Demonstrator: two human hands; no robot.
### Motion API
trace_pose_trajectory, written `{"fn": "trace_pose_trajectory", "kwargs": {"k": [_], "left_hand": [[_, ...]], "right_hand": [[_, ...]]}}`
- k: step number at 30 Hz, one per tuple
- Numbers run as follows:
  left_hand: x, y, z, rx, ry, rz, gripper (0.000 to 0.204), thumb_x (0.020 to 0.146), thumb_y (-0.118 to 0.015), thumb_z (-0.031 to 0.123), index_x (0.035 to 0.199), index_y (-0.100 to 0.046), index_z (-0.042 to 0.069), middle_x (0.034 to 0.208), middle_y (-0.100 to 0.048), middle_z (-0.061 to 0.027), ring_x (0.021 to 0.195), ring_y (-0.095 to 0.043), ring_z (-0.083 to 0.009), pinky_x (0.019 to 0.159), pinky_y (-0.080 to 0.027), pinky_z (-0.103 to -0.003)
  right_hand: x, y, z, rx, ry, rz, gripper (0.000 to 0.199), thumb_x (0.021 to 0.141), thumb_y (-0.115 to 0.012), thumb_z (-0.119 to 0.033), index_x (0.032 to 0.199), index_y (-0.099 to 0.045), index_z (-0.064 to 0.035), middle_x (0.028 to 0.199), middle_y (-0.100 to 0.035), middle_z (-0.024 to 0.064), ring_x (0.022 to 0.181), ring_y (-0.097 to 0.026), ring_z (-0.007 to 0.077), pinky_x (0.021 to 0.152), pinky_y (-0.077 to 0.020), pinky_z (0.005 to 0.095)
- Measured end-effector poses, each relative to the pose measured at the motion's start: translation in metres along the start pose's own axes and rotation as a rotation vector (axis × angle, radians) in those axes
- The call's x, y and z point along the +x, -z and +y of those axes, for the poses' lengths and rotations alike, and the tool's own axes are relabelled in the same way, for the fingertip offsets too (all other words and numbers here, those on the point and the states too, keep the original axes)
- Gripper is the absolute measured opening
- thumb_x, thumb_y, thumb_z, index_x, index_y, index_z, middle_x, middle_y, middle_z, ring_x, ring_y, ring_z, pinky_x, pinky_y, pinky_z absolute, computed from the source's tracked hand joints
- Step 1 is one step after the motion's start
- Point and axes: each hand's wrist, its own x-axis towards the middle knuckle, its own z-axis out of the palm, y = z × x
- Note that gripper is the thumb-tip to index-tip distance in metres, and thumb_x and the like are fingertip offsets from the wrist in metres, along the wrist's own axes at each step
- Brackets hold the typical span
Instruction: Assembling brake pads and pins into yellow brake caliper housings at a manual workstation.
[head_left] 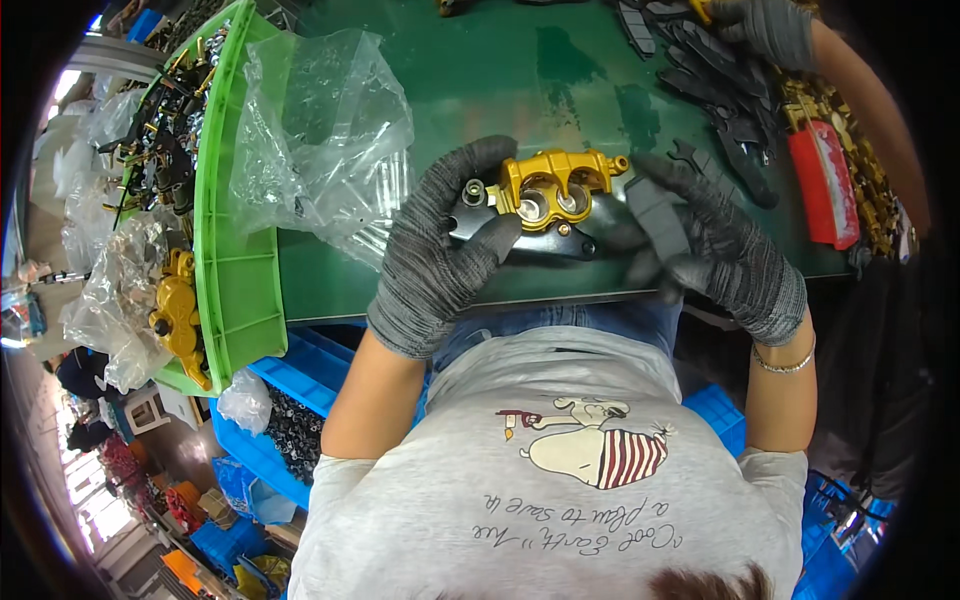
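My left hand (pixel 450 250), in a grey knit glove, grips a gold metal caliper body (pixel 552 186) with two round bores, fixed to a black bracket (pixel 540 240), just above the near edge of the green table (pixel 480 90). My right hand (pixel 715 250), also gloved, holds a flat dark grey pad (pixel 655 215) against the right side of the caliper. The fingers of both hands cover parts of the bracket and the pad.
A green crate (pixel 235 290) at the left holds gold and black parts, with crumpled clear plastic bags (pixel 320 130) beside it. A pile of dark pads (pixel 720 80) and a red tray (pixel 825 185) lie at the right, near another person's gloved hand (pixel 770 25). Blue bins (pixel 285 400) stand below.
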Motion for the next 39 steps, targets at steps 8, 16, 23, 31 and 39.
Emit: {"fn": "trace_pose_trajectory", "kwargs": {"k": [8, 16, 23, 31, 39], "left_hand": [[0.002, 0.003, -0.005, -0.221, 0.130, -0.062, 0.045, 0.076, -0.070, 0.009, 0.118, -0.055, 0.004, 0.114, -0.060, -0.0091, 0.109, -0.055, -0.0196, 0.097, -0.041, -0.034], [-0.001, -0.007, -0.001, -0.130, -0.010, -0.072, 0.054, 0.066, -0.081, 0.010, 0.114, -0.058, 0.006, 0.111, -0.061, -0.0068, 0.104, -0.058, -0.0179, 0.091, -0.047, -0.032], [0.001, -0.007, 0.002, -0.014, 0.020, -0.067, 0.056, 0.064, -0.081, 0.008, 0.114, -0.058, 0.008, 0.111, -0.062, -0.0056, 0.103, -0.059, -0.0175, 0.090, -0.048, -0.031], [0.002, -0.007, 0.005, 0.045, 0.026, -0.069, 0.051, 0.066, -0.079, 0.006, 0.113, -0.058, 0.008, 0.109, -0.062, -0.0060, 0.102, -0.059, -0.0175, 0.090, -0.048, -0.031], [0.003, -0.005, -0.001, -0.074, 0.035, -0.092, 0.048, 0.067, -0.077, 0.003, 0.112, -0.058, 0.006, 0.108, -0.062, -0.0081, 0.101, -0.058, -0.0182, 0.090, -0.047, -0.031]], "right_hand": [[0.001, 0.000, 0.006, 0.010, -0.250, 0.060, 0.048, 0.077, -0.072, -0.019, 0.114, -0.050, 0.0008, 0.087, -0.065, 0.0135, 0.073, -0.066, 0.0186, 0.063, -0.0550, 0.0261], [0.014, -0.016, 0.029, 0.125, -0.181, 0.253, 0.040, 0.077, -0.072, -0.018, 0.107, -0.053, 0.0007, 0.077, -0.064, 0.0088, 0.059, -0.062, 0.0134, 0.052, -0.0513, 0.0212], [0.021, -0.020, 0.030, 0.058, -0.159, 0.266, 0.048, 0.075, -0.075, -0.018, 0.112, -0.051, 0.0026, 0.077, -0.062, 0.0083, 0.059, -0.059, 0.0119, 0.051, -0.0503, 0.0204], [0.025, -0.019, 0.036, 0.192, -0.132, 0.283, 0.057, 0.067, -0.079, -0.005, 0.115, -0.050, 0.0029, 0.094, -0.060, 0.0105, 0.079, -0.062, 0.0147, 0.065, -0.0544, 0.0224], [0.034, -0.013, 0.035, 0.149, -0.127, 0.226, 0.064, 0.063, -0.081, -0.003, 0.118, -0.048, 0.0028, 0.102, -0.059, 0.0125, 0.087, -0.063, 0.0172, 0.069, -0.0549, 0.0236]]}}
